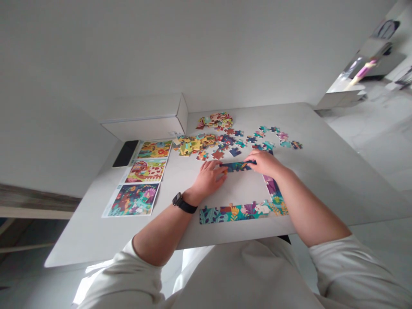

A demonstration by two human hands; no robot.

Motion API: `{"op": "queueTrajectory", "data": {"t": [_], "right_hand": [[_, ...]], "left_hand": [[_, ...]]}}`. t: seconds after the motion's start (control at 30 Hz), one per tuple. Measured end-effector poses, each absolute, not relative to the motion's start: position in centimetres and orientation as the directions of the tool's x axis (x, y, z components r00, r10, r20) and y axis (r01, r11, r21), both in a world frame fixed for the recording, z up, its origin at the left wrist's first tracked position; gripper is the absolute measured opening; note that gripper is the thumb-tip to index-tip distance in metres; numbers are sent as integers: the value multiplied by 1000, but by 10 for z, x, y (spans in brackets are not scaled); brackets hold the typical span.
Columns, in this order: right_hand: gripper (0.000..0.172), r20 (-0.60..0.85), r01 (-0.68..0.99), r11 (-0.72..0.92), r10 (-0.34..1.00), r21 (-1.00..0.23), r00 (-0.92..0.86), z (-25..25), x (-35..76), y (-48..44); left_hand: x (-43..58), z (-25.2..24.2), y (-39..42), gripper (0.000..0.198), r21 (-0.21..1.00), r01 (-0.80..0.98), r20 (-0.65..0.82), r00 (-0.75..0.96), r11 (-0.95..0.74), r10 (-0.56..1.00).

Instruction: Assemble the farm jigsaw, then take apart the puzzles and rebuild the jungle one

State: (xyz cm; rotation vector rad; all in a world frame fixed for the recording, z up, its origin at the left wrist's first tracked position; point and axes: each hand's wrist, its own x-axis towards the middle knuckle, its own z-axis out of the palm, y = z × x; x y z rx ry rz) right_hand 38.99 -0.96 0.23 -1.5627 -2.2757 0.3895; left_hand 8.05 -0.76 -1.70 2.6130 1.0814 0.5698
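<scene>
A dark blue strip of joined jigsaw pieces (237, 167) lies flat on the table between my hands. My left hand (210, 178), a black watch on its wrist, has bent fingers and thumb closed at the strip's left end. From the right, my right hand (264, 163) pinches the strip's other end, its fingertips partly covering the pieces. Below, a teal bottom border of joined pieces (225, 213) runs along the table's near side. It meets a purple right border (271, 186), partly hidden behind my right forearm.
Loose blue and teal pieces (241, 143) lie beyond my hands. Behind them are yellow pieces (193, 144) and a red-green pile (217, 121). At left are a picture sheet (133, 199), a black phone (126, 153) and a white box (144, 128) by the wall.
</scene>
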Motion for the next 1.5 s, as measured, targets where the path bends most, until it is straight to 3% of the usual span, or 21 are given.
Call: {"op": "queueTrajectory", "data": {"t": [0.17,0.47,0.57,0.67,0.8,0.97,1.03,1.5], "right_hand": [[25,72,860,354,933,-367,-353,1,386,-9],[26,94,856,317,947,-408,-306,18,395,-13],[28,206,849,279,957,-449,-206,39,418,-20],[33,243,843,259,957,-470,-159,57,440,-32],[48,91,857,298,954,-420,-286,57,450,-54],[91,-167,898,272,924,-345,-344,31,446,-82],[101,-225,908,266,911,-324,-347,24,444,-90],[109,-303,956,223,913,-193,-274,26,457,-90]], "left_hand": [[81,-14,-9,37,364,597,224,688,-714,690],[76,-3,-14,48,328,597,195,715,-732,671],[66,9,-15,62,327,531,204,768,-782,607],[56,20,-18,93,318,492,120,827,-811,549],[54,23,-26,125,280,498,-37,860,-821,510],[62,20,-38,131,217,527,-162,850,-822,502],[65,20,-40,131,196,532,-187,845,-824,501],[82,2,-31,134,258,467,-133,884,-846,447]]}}
